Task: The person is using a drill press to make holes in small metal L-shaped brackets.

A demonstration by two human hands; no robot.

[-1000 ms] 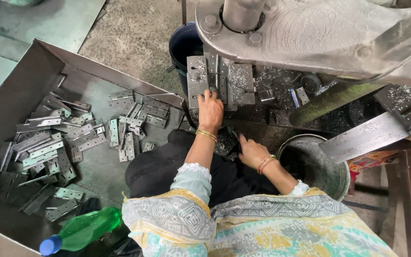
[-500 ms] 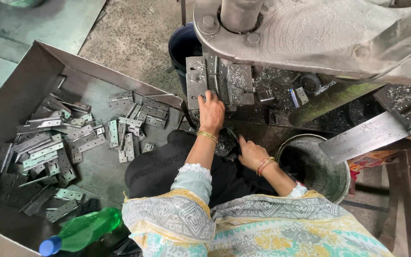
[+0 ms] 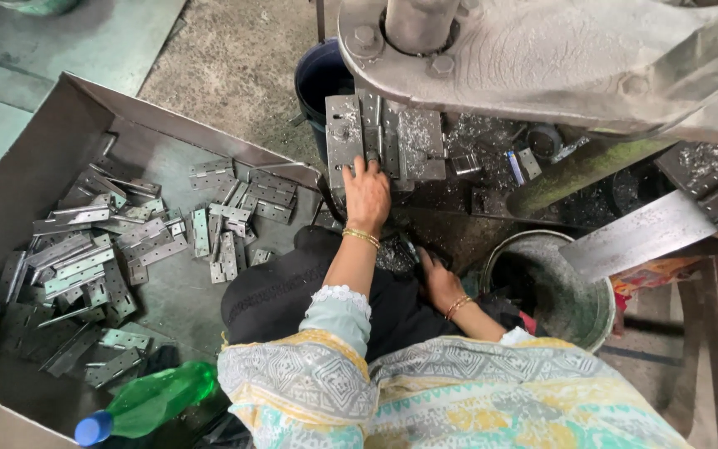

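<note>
From your head cam, your left hand is stretched up onto the grey die block under the big press head, fingers spread fairly flat with the tips on the block's lower edge; I can't tell whether there's a piece pinched under them. The block's plates stand side by side with their long axes running away from you, toward the press. Your right hand sits lower, just right of the block's bottom edge and down in the dark gap near your lap, fingers curled, but what it has hold of, if anything, is too shadowed to make out. Left of the block you've got a big sheet-metal tray with a heap of flat hinge plates lying every which way, lots of them roughly slanted. A green plastic bottle with a blue cap lies at the tray's near edge. Right of the block there's a round metal bucket, and behind the block a dark blue bucket. The floor is rough concrete with metal chips scattered on the press bed.
</note>
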